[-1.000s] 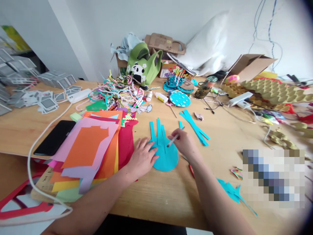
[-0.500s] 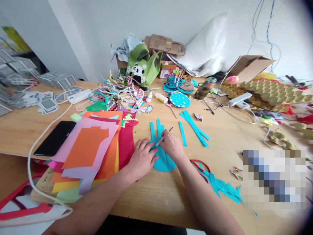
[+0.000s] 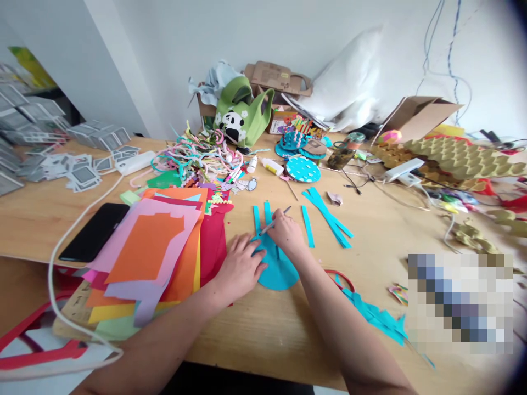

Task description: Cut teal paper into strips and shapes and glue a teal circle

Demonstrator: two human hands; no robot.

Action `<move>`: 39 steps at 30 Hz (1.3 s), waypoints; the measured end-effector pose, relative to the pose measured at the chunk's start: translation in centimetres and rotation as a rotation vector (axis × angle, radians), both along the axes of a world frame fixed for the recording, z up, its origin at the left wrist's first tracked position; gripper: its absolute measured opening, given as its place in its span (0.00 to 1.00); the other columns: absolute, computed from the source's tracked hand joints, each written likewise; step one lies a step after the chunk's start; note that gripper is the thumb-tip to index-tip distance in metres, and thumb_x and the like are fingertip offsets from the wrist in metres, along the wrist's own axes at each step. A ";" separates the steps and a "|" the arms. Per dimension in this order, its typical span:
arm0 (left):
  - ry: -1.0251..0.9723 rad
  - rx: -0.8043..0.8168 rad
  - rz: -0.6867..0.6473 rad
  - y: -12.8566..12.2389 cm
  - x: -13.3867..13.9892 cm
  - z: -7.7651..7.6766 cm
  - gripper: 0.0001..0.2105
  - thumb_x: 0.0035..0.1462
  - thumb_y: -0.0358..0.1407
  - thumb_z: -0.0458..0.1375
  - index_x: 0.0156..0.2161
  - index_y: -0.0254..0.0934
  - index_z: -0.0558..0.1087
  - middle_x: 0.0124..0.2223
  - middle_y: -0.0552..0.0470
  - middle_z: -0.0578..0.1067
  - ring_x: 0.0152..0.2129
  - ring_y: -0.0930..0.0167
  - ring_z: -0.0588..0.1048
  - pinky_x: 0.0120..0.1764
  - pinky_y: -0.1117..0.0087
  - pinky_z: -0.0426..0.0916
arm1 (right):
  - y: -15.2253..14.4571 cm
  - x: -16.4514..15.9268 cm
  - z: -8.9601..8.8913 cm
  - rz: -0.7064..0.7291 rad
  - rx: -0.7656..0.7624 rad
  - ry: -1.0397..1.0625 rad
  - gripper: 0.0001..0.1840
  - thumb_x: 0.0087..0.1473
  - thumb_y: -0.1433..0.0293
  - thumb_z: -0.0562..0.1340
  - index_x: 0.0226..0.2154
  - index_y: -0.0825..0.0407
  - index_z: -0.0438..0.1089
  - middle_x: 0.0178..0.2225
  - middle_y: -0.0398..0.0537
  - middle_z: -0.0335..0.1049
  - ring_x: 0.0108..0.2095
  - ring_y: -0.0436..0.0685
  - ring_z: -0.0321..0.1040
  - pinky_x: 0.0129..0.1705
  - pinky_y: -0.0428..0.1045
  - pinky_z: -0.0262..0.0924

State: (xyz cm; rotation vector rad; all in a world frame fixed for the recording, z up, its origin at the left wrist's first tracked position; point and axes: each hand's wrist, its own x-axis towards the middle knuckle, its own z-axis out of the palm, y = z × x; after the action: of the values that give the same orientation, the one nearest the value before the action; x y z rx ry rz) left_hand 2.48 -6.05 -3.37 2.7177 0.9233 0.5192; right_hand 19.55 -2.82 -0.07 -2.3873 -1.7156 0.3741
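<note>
A turquoise paper shape [image 3: 276,270], rounded at the near end with long strips at the far end, lies on the wooden table [image 3: 267,323]. My left hand [image 3: 239,267] presses flat on its left side. My right hand [image 3: 286,233] rests on the strips and grips a thin grey pen-like tool [image 3: 274,221], its tip pointing at the left strips. Loose turquoise strips [image 3: 327,218] lie just to the right.
A stack of coloured paper sheets [image 3: 154,249] and a black phone [image 3: 94,231] lie to the left. Red-handled scissors [image 3: 341,276] and turquoise offcuts [image 3: 379,318] sit to the right. Pipe cleaners [image 3: 197,156], a green panda bag [image 3: 241,115], boxes and egg trays [image 3: 461,151] crowd the back.
My right hand has moved left and away from me over the turquoise shape with the tool. The scissors and offcuts to the right came into sight. My left hand stayed put.
</note>
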 end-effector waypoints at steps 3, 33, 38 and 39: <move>0.005 0.002 -0.003 0.0 0.0 0.0 0.15 0.63 0.41 0.50 0.50 0.40 0.73 0.55 0.46 0.70 0.58 0.59 0.59 0.59 0.48 0.52 | 0.5 -0.1 -0.3 -0.023 -0.015 0.020 0.13 0.52 0.71 0.60 0.41 0.55 0.63 0.40 0.63 0.73 0.43 0.67 0.70 0.39 0.52 0.58; 0.033 0.000 -0.002 0.0 0.0 0.0 0.16 0.63 0.42 0.49 0.50 0.39 0.73 0.56 0.46 0.69 0.57 0.58 0.60 0.59 0.48 0.53 | -2.9 4.4 -0.4 -0.373 0.257 1.121 0.13 0.37 0.69 0.66 0.27 0.51 0.62 0.18 0.39 0.66 0.17 0.50 0.66 0.17 0.43 0.54; 0.030 0.013 -0.003 0.0 0.0 0.0 0.16 0.63 0.42 0.49 0.50 0.39 0.72 0.56 0.46 0.69 0.57 0.58 0.60 0.59 0.48 0.54 | -3.2 3.2 -0.2 -0.325 0.238 1.172 0.15 0.38 0.67 0.66 0.29 0.51 0.61 0.21 0.41 0.68 0.20 0.53 0.70 0.20 0.44 0.57; 0.028 0.016 -0.004 0.0 0.0 0.0 0.16 0.63 0.42 0.49 0.51 0.39 0.72 0.56 0.46 0.69 0.57 0.58 0.60 0.59 0.48 0.54 | -3.2 3.4 -0.1 -0.312 0.259 1.142 0.15 0.39 0.66 0.66 0.29 0.51 0.61 0.21 0.41 0.68 0.21 0.53 0.70 0.21 0.45 0.58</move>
State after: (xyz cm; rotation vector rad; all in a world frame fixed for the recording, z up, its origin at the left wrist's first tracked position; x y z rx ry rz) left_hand 2.50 -6.09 -3.36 2.7476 0.9248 0.4910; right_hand 22.94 -6.02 -0.21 -1.6113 -0.7842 1.0910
